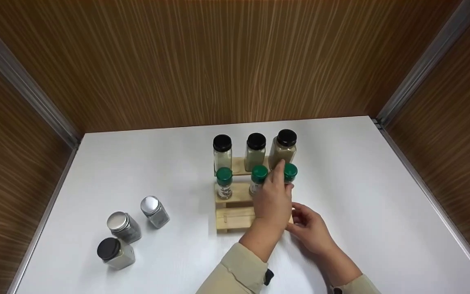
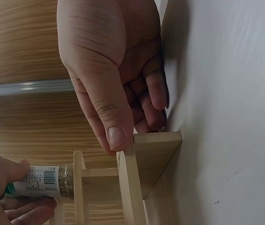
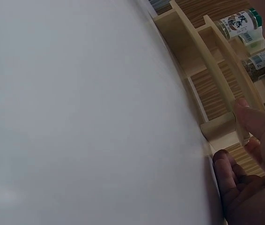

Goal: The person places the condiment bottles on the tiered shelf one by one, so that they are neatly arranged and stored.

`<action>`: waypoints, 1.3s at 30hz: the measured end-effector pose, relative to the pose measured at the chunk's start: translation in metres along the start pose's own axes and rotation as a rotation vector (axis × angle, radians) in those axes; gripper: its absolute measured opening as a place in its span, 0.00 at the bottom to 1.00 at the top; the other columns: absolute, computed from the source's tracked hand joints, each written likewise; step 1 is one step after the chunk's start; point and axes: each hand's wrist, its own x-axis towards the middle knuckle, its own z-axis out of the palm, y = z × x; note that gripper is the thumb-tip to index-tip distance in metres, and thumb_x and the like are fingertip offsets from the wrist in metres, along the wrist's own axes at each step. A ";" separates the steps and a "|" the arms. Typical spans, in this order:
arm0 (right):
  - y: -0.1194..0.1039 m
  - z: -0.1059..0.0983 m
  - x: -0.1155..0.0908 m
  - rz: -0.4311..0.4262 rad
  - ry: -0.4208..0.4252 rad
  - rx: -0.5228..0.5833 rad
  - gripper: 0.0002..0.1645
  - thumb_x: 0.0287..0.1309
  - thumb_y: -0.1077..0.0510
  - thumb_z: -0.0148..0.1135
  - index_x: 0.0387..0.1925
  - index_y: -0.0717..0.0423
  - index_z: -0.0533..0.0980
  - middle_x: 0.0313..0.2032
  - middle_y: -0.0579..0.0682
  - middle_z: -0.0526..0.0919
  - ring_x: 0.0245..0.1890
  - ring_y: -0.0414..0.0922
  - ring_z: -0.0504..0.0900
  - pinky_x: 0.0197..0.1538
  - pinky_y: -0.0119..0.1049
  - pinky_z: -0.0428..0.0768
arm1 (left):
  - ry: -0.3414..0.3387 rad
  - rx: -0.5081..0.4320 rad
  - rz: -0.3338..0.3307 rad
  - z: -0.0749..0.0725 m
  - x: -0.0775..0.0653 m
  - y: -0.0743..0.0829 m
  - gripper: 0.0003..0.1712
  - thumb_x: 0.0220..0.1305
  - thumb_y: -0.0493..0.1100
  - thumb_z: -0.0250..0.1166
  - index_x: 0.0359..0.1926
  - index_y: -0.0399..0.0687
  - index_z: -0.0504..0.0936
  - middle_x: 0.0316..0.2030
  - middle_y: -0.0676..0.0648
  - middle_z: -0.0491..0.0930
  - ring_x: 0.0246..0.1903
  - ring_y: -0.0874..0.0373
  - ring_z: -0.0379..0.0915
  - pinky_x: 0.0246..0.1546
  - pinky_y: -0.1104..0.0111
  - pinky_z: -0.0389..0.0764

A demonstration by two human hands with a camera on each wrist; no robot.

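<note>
A light wooden three-tier spice rack (image 1: 237,218) stands on the white table. My left hand (image 1: 271,200) holds the rightmost green-capped spice jar (image 1: 290,172) at the middle tier; the left wrist view shows its thumb and fingers around the labelled jar (image 2: 46,182). With its thumb over the front rail, my right hand (image 1: 310,228) grips the rack's front right corner. Two more green-capped jars, one at the left (image 1: 224,183) and one in the middle (image 1: 258,176), share that tier, the middle one partly hidden by my left hand. Part of the bottom tier is hidden too.
On the top tier stand three black-capped jars, left (image 1: 222,155), middle (image 1: 255,153) and right (image 1: 283,149). Left of the rack are two silver-capped jars (image 1: 155,211) (image 1: 125,228) and a black-capped jar (image 1: 116,254). Wood-grain panels (image 1: 227,61) enclose the table's back and sides.
</note>
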 end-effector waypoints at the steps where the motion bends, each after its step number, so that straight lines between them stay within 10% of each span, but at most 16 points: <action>1: 0.000 0.000 0.000 -0.001 0.003 -0.001 0.35 0.56 0.70 0.78 0.65 0.67 0.76 0.46 0.59 0.86 0.43 0.46 0.84 0.46 0.28 0.84 | -0.003 0.000 -0.003 0.000 0.000 0.000 0.38 0.61 0.43 0.80 0.70 0.48 0.75 0.52 0.45 0.87 0.44 0.50 0.88 0.36 0.52 0.88; 19: 0.000 -0.003 -0.001 -0.046 -0.001 -0.045 0.24 0.59 0.69 0.75 0.57 0.64 0.81 0.41 0.52 0.85 0.40 0.44 0.82 0.44 0.30 0.81 | -0.031 0.085 0.066 -0.014 -0.003 0.010 0.43 0.66 0.55 0.76 0.74 0.43 0.70 0.59 0.44 0.83 0.36 0.52 0.87 0.29 0.61 0.86; 28: -0.001 -0.001 0.000 -0.037 0.033 -0.104 0.22 0.56 0.69 0.78 0.53 0.62 0.83 0.38 0.46 0.87 0.37 0.42 0.82 0.42 0.31 0.81 | 0.225 0.029 0.243 -0.040 -0.007 0.015 0.32 0.64 0.53 0.77 0.65 0.45 0.81 0.58 0.45 0.84 0.44 0.56 0.88 0.23 0.66 0.85; 39: -0.001 0.000 0.002 -0.003 0.034 -0.069 0.29 0.56 0.68 0.79 0.60 0.62 0.82 0.43 0.50 0.88 0.41 0.43 0.83 0.45 0.30 0.82 | 0.446 -0.197 0.389 -0.091 -0.007 0.019 0.32 0.56 0.45 0.81 0.59 0.39 0.81 0.54 0.44 0.84 0.53 0.52 0.83 0.55 0.67 0.84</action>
